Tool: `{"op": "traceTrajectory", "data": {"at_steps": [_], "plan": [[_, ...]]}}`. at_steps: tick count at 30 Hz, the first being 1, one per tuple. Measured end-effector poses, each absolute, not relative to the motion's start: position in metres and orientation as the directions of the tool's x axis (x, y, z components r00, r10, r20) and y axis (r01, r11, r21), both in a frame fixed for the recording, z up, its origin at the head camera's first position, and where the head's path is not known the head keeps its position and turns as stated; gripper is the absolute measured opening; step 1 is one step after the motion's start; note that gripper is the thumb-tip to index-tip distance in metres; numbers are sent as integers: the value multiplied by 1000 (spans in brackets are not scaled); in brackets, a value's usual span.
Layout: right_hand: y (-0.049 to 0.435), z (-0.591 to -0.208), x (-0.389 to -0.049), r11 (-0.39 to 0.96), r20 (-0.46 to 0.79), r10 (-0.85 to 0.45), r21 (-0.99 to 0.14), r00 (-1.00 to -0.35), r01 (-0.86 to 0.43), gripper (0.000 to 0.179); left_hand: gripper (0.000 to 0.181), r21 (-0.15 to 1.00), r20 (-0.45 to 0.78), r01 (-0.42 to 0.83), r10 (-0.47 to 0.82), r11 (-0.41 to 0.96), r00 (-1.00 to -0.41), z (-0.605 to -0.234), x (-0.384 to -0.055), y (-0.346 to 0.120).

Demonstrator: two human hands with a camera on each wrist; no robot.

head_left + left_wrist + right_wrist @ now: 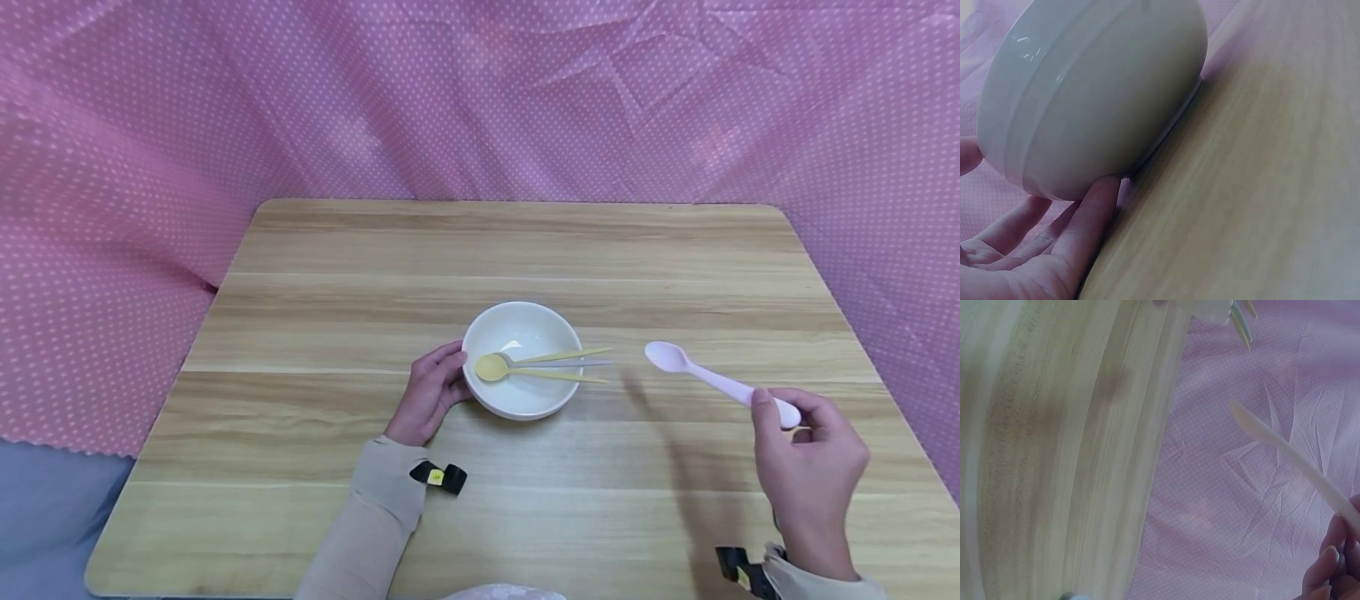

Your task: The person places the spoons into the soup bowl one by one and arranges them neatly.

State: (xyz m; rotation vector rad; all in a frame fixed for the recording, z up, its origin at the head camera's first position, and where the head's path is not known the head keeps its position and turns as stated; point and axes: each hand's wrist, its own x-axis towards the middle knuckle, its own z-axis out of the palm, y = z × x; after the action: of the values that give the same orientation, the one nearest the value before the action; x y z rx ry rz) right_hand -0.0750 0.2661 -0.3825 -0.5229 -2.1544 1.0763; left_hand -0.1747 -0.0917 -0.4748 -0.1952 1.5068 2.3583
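Observation:
A white bowl point(522, 406) rests on the table, two yellow spoons point(492, 367) and a pale grey-blue spoon point(592, 362) leaning in it with their handles over the right side of the rim. My left hand point(429, 394) holds the bowl from the left, thumb by the rim. In the left wrist view, its fingers point(1094, 215) touch the outer wall low down, near the base. To the right, my right hand point(813, 454) pinches a pale lilac spoon point(712, 379) near the handle's end, its head pointing left toward the bowl above the table.
The wood-grain table point(450, 250) has rounded corners. Pink dotted cloth point(480, 100) hangs behind it and along both sides. Grey-blue fabric point(60, 508) shows at the lower left, and the right arm's shadow falls on the tabletop.

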Motion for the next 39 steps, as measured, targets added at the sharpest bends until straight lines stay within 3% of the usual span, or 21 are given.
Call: {"op": "traceTrajectory", "data": {"at_steps": [18, 39], "plan": [[252, -376, -75, 567, 424, 561, -823, -711, -43, 5, 47, 859, -285, -348, 215, -375, -934, -476, -174, -93], [237, -380, -82, 503, 419, 536, -856, -733, -122, 12, 49, 862, -280, -340, 207, -375, -937, -478, -175, -93]]}}
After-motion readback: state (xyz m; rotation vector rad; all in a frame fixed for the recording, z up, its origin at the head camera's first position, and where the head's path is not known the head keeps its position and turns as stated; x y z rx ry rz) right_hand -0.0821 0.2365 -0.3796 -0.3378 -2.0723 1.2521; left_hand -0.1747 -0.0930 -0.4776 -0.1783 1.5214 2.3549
